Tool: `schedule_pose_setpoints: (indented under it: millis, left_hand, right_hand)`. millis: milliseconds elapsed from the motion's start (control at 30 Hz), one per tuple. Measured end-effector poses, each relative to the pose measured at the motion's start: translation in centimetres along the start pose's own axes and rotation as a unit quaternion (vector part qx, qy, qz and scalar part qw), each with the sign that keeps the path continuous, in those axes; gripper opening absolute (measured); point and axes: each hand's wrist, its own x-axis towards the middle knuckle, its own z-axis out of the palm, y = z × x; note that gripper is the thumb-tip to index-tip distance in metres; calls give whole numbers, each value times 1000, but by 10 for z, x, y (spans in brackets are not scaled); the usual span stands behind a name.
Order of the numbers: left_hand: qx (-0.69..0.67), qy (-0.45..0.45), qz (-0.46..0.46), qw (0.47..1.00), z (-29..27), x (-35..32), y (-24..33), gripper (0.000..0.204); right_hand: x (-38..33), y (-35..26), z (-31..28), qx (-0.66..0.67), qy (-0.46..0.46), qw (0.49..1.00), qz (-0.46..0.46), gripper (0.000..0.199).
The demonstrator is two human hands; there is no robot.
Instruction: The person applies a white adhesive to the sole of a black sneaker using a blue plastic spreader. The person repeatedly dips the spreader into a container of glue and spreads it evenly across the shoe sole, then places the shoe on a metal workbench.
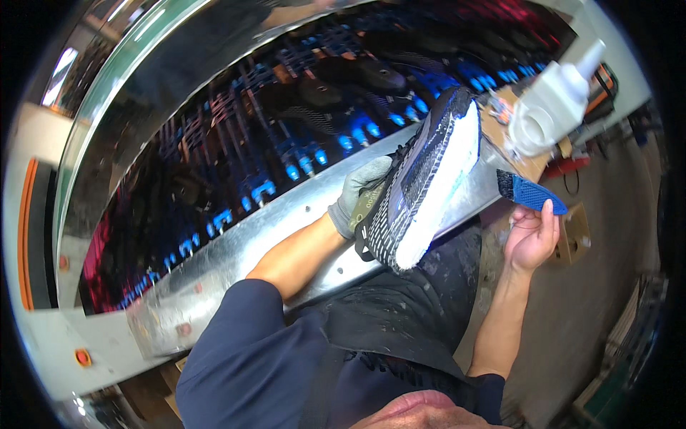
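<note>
In front of me is a dark knit shoe upper (411, 168), tilted on its side with its white underside (446, 182) facing right. My left hand (364, 193), in a grey glove, is closed on an olive-green piece at the shoe's opening. Its fingertips are partly hidden behind the shoe. To the right, apart from the shoe, my bare right hand (534, 232) pinches a small blue brush (536, 195) by its handle. The black bristles point toward the shoe.
A metal ledge (243, 272) runs along a curved machine with blue-lit fittings (307, 166) and several dark shoes inside. A white spouted bottle (550, 107) stands at the right on brown cardboard (532, 169). A red button (83, 357) sits at lower left. Cardboard lies (575, 232) lower right.
</note>
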Motion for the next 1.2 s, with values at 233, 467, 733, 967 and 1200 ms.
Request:
schedule_pose_setpoints:
  millis: [233,467,733,967,1200]
  left_hand:
    - [140,71,240,958,54,-113,21,56]
    - [274,378,419,779,58,-212,173,33]
    - [762,553,227,247,45,-240,309,47]
    - [841,530,110,1,18,-223,352,67]
    - [844,520,110,70,37,-209,345,65]
  right_hand:
    - [13,82,17,10,-11,993,117,24]
    - [-9,128,11,-10,-57,989,134,23]
    - [-13,127,5,-17,-83,989,122,20]
    - [-18,121,6,-44,-77,989,121,20]
    - [-20,116,3,-21,-111,988,107,21]
